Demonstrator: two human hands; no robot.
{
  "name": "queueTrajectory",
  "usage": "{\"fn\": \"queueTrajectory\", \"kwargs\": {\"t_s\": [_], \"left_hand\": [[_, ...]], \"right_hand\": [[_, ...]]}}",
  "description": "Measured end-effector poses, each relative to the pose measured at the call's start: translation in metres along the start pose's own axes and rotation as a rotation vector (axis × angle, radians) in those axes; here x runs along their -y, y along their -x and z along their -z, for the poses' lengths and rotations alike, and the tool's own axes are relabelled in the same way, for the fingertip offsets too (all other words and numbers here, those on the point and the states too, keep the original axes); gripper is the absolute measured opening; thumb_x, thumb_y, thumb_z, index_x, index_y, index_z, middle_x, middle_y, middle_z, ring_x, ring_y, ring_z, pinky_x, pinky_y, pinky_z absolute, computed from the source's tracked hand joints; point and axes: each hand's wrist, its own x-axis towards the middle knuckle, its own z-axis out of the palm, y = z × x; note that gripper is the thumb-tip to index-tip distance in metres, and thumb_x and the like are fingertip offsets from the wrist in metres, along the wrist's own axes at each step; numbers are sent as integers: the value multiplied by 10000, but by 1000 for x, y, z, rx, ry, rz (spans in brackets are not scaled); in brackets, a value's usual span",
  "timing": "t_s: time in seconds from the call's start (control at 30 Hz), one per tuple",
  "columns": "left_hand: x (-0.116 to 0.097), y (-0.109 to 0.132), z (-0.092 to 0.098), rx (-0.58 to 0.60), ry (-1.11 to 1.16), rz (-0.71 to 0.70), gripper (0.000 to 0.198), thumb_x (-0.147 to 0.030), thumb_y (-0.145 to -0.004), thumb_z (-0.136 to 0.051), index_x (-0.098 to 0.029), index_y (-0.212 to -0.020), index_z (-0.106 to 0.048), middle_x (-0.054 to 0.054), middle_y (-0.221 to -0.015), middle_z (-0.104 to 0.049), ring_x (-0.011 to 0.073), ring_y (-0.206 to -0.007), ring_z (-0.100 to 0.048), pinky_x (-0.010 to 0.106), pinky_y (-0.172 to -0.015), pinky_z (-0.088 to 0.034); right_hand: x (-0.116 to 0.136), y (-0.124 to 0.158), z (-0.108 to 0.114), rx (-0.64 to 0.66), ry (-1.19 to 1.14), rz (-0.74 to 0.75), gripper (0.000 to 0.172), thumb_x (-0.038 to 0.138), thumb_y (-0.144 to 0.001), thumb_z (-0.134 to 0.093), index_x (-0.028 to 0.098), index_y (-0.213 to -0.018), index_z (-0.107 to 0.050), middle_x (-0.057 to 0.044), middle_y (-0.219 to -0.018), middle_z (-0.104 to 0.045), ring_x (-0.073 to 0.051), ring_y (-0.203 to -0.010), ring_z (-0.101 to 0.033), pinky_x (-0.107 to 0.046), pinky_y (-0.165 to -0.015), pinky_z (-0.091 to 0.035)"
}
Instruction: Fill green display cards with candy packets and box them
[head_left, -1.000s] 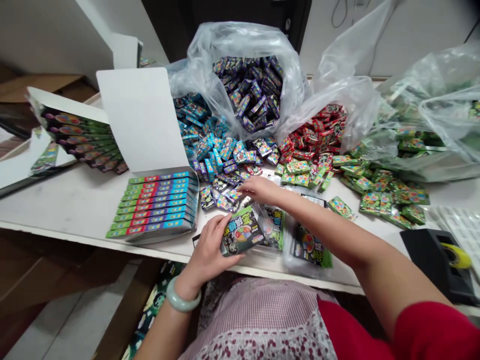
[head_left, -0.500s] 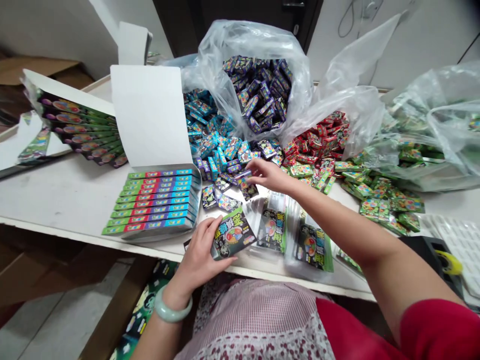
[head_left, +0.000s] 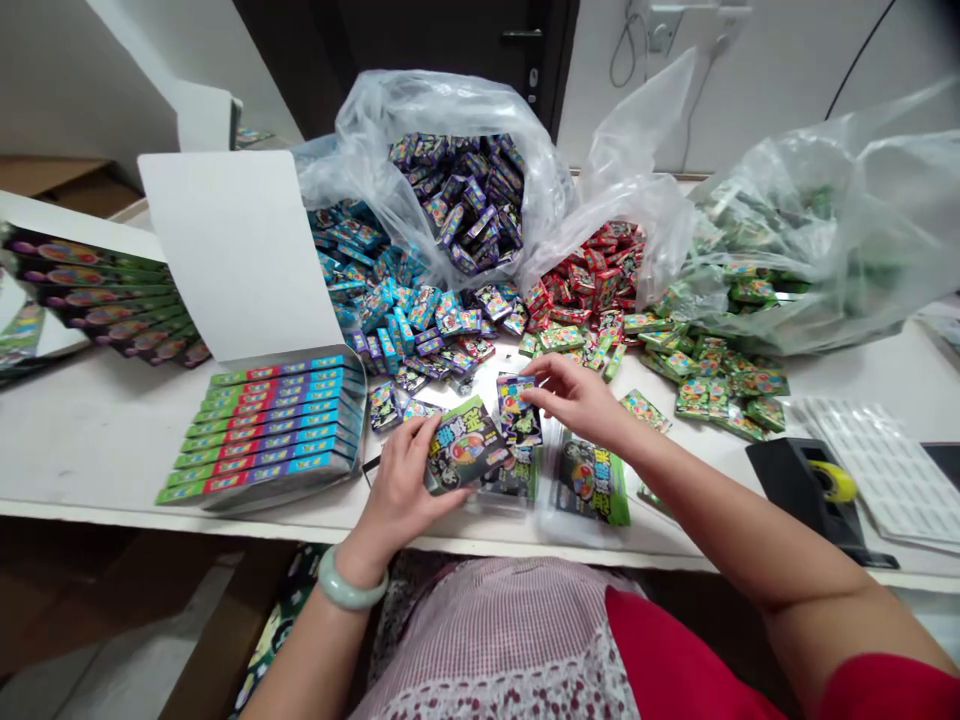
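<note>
In my left hand [head_left: 405, 485] is a flat black-and-green printed packet [head_left: 469, 447], gripped between thumb and fingers above the table's front edge. My right hand [head_left: 581, 398] pinches a small purple box [head_left: 517, 412] with bright lettering, just beyond the packet's right corner. Under and right of these, clear sleeves hold more printed packets [head_left: 589, 475]. Loose purple boxes [head_left: 385, 405] lie beyond my left hand, beside a blue pile [head_left: 375, 290]. A red pile [head_left: 600, 265] and a green pile [head_left: 720, 370] spread to the right.
A display carton [head_left: 240, 255] with raised white lid stands at left, filled with rows of multicoloured boxes. At the back, a clear plastic bag [head_left: 367, 110] holds purple boxes. A black tape dispenser [head_left: 795, 490] and white label sheets [head_left: 862, 450] lie at right.
My right hand has come back from the loose purple boxes toward the packet, now with a small purple box in its fingers. My left hand still holds the packet. The view has shifted right.
</note>
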Motion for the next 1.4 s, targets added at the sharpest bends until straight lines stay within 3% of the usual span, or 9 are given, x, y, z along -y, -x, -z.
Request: {"fn": "queueTrajectory", "kwargs": {"t_s": [0.2,0.33,0.43,0.6,0.77,0.9,1.03,1.2,1.4], "left_hand": [[-8,0,-2,78,-23,-86,921,-415,-722,-740,-208,-1465,-237,153,-1290,-444,333,-1213,-455,503,-1029,-409],[-11,0,-8,44,5,-30,936,-424,-709,-751,-231,-1465,-234,149,-1300,-437,339,-1223,-450,510,-1033,-409],[-10,1,-10,24,20,19,936,-416,-699,-762,-241,-1460,-246,147,-1305,-436,338,-1229,-451,515,-1039,-407],[-3,5,-7,38,88,59,940,-376,-684,-777,-238,-1454,-256,144,-1310,-438,330,-1245,-450,500,-1048,-409],[8,11,0,6,73,132,927,-376,-692,-773,-237,-1450,-257,140,-1313,-434,319,-1249,-449,489,-1046,-418],[12,15,8,-6,44,126,949,-354,-688,-778,-234,-1457,-234,142,-1307,-435,320,-1239,-453,495,-1039,-428],[15,16,9,-26,48,126,974,-343,-676,-783,-247,-1464,-219,146,-1313,-428,330,-1224,-463,509,-1021,-445],[25,19,7,-44,71,124,955,-368,-696,-772,-243,-1466,-221,146,-1304,-431,324,-1216,-466,510,-1015,-448],[32,17,0,-52,49,126,930,-435,-710,-753,-230,-1464,-248,146,-1294,-439,331,-1208,-472,515,-1017,-438]], "right_hand": [[-5,-3,-4,319,60,-135,156,227,-818,-653,188,-959,-601,12,-753,-613,-99,-577,-532,-236,-545,-432],[-9,-6,-13,172,128,-111,297,250,-781,-721,192,-1041,-589,-28,-910,-628,-126,-626,-574,-276,-594,-479],[-8,2,-22,84,282,44,184,305,-853,-662,201,-1003,-643,-91,-1082,-610,-203,-928,-603,-368,-841,-493],[-9,0,-33,398,308,114,201,348,-912,-576,215,-887,-724,-99,-1428,-441,-263,-1356,-358,-450,-1091,-336],[-23,-91,-36,113,298,-13,258,352,-951,-490,187,-960,-689,-84,-1118,-673,-192,-1047,-620,-356,-953,-461],[-33,-178,-57,-74,430,-117,371,290,-855,-631,125,-1182,-578,-142,-1145,-656,-229,-1028,-628,-373,-927,-459],[-44,-216,-82,-117,450,-151,624,271,-729,-740,91,-1274,-496,-167,-1067,-668,-286,-987,-638,-429,-885,-472],[-54,-200,-65,-125,379,-125,496,267,-828,-590,127,-1291,-477,-56,-942,-677,-168,-844,-651,-303,-784,-512],[-38,-114,-9,-85,599,31,355,276,-836,-587,200,-1182,-604,-71,-1024,-622,-194,-862,-625,-328,-797,-487]]}}
